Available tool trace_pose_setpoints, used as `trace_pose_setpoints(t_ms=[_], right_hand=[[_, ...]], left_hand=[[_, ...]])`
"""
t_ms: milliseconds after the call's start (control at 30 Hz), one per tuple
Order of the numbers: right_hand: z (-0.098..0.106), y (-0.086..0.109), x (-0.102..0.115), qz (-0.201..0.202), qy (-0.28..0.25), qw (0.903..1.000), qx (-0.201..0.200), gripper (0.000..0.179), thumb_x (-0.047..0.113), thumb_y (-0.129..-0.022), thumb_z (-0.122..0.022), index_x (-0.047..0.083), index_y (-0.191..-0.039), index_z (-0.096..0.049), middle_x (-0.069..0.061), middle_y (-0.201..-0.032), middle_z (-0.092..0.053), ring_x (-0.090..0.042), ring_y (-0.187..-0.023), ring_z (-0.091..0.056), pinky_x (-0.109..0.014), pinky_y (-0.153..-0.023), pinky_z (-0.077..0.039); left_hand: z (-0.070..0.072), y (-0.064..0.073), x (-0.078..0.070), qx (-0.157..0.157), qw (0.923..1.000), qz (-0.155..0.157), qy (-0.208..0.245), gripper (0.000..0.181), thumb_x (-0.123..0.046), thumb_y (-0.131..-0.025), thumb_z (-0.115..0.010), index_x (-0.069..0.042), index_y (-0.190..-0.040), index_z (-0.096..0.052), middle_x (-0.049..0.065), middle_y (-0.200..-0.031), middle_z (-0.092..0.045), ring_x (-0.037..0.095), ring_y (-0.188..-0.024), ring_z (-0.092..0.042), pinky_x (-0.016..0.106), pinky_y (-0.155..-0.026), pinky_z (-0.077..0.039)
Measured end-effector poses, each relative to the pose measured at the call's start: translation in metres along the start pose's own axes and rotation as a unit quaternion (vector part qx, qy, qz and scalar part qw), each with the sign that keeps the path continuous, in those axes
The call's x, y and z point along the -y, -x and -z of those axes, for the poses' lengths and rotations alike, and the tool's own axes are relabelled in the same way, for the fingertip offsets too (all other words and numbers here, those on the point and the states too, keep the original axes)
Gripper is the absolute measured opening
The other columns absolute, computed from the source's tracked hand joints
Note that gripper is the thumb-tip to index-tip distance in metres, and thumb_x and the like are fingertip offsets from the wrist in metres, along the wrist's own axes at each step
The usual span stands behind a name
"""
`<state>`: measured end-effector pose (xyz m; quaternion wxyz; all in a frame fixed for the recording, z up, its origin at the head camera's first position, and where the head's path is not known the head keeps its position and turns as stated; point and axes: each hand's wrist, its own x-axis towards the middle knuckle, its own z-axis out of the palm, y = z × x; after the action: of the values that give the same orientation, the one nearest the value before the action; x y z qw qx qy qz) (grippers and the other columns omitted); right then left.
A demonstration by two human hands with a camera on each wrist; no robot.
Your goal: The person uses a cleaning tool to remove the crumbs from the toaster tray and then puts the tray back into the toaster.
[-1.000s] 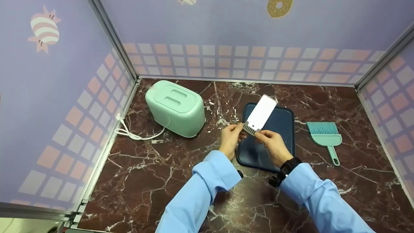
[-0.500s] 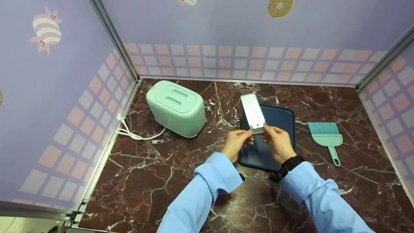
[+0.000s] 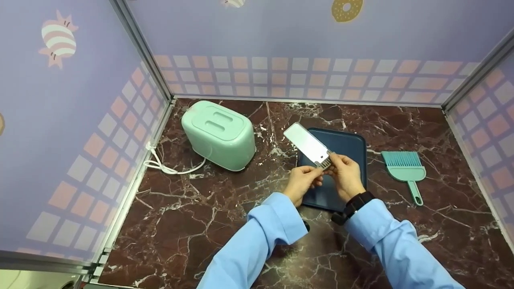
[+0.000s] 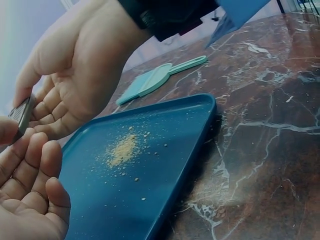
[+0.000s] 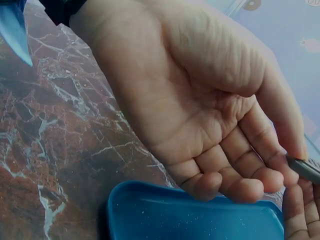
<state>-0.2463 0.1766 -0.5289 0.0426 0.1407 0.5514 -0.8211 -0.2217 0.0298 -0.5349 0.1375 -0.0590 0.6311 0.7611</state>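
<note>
A flat, shiny crumb tray with a slotted grey end is held above the dark blue tray, its long plate tilted toward the back left. My left hand pinches one corner of the slotted end between thumb and fingers. At the other corner, my right hand pinches it too, thumb on top. Beneath the hands, a small heap of tan crumbs with scattered bits lies on the blue tray in the left wrist view. Only the crumb tray's grey end shows in the right wrist view.
A mint-green toaster stands at the back left, its white cord coiled near the left wall. To the right of the blue tray lies a green brush nested with a small dustpan. Patterned panels enclose the marble-look table on three sides.
The crumb tray's far end has swung from back right to back left, its slotted end turning between my fingers. My left hand has shifted slightly right and nearer my body.
</note>
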Motion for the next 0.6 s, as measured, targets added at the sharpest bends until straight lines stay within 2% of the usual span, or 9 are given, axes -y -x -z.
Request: trace_pose_setpoints(t_ms=[167, 367, 433, 467, 533, 567, 600], right_hand=[[0.001, -0.003, -0.001, 0.007, 0.017, 0.9998, -0.003, 0.021, 0.017, -0.104, -0.062, -0.003, -0.107, -0.056, -0.005, -0.087, -0.062, -0.013, -0.07, -0.06, -0.025, -0.064, -0.053], [0.002, -0.005, -0.001, 0.02, 0.033, 0.9993, 0.001, 0.018, 0.014, -0.105, -0.059, -0.003, -0.109, -0.053, -0.003, -0.084, -0.057, -0.011, -0.068, -0.053, -0.023, -0.061, -0.049], [0.001, -0.005, -0.001, 0.022, 0.038, 0.999, 0.004, 0.018, 0.014, -0.105, -0.058, -0.003, -0.11, -0.053, -0.002, -0.084, -0.056, -0.011, -0.068, -0.052, -0.022, -0.061, -0.047], [0.002, -0.005, -0.001, 0.023, 0.04, 0.9989, 0.005, 0.019, 0.015, -0.106, -0.058, -0.002, -0.11, -0.052, -0.002, -0.084, -0.056, -0.01, -0.068, -0.052, -0.022, -0.06, -0.047], [0.002, -0.005, 0.0, 0.024, 0.045, 0.9987, 0.007, 0.019, 0.016, -0.106, -0.058, -0.002, -0.111, -0.053, -0.001, -0.084, -0.056, -0.01, -0.069, -0.051, -0.022, -0.06, -0.046], [0.002, -0.005, 0.001, 0.025, 0.047, 0.9985, 0.008, 0.02, 0.017, -0.106, -0.058, -0.002, -0.111, -0.053, -0.001, -0.084, -0.056, -0.009, -0.069, -0.052, -0.021, -0.06, -0.046], [0.003, -0.005, 0.001, 0.027, 0.048, 0.9985, 0.009, 0.02, 0.017, -0.106, -0.058, -0.002, -0.111, -0.053, -0.001, -0.083, -0.056, -0.009, -0.068, -0.052, -0.021, -0.06, -0.045]], left_hand=[[-0.005, 0.0, 0.001, 0.002, 0.9998, 0.007, -0.019, 0.025, -0.02, -0.099, -0.069, 0.004, -0.097, -0.075, 0.009, -0.076, -0.069, 0.014, -0.06, -0.062, 0.022, -0.055, -0.044], [-0.009, -0.002, 0.001, -0.006, 0.9993, 0.006, -0.036, 0.025, -0.02, -0.1, -0.069, 0.003, -0.093, -0.075, 0.005, -0.072, -0.066, 0.011, -0.055, -0.058, 0.022, -0.051, -0.042], [-0.007, -0.002, 0.0, -0.004, 0.9981, 0.006, -0.061, 0.025, -0.022, -0.1, -0.068, 0.001, -0.091, -0.075, 0.006, -0.073, -0.067, 0.013, -0.055, -0.059, 0.023, -0.051, -0.042], [-0.005, -0.002, -0.001, -0.001, 0.9962, 0.003, -0.087, 0.026, -0.023, -0.1, -0.068, 0.0, -0.09, -0.075, 0.007, -0.074, -0.068, 0.015, -0.056, -0.06, 0.023, -0.052, -0.043], [0.003, -0.002, -0.003, 0.01, 0.9869, -0.015, -0.16, 0.026, -0.026, -0.1, -0.068, -0.002, -0.092, -0.076, 0.009, -0.079, -0.071, 0.02, -0.061, -0.065, 0.024, -0.054, -0.046], [0.008, -0.003, -0.006, 0.014, 0.977, -0.032, -0.21, 0.026, -0.028, -0.099, -0.068, -0.004, -0.094, -0.077, 0.008, -0.083, -0.073, 0.02, -0.066, -0.067, 0.024, -0.058, -0.049], [0.015, -0.003, -0.009, 0.017, 0.9632, -0.053, -0.263, 0.025, -0.03, -0.099, -0.068, -0.007, -0.096, -0.078, 0.007, -0.088, -0.074, 0.021, -0.072, -0.069, 0.025, -0.063, -0.051]])
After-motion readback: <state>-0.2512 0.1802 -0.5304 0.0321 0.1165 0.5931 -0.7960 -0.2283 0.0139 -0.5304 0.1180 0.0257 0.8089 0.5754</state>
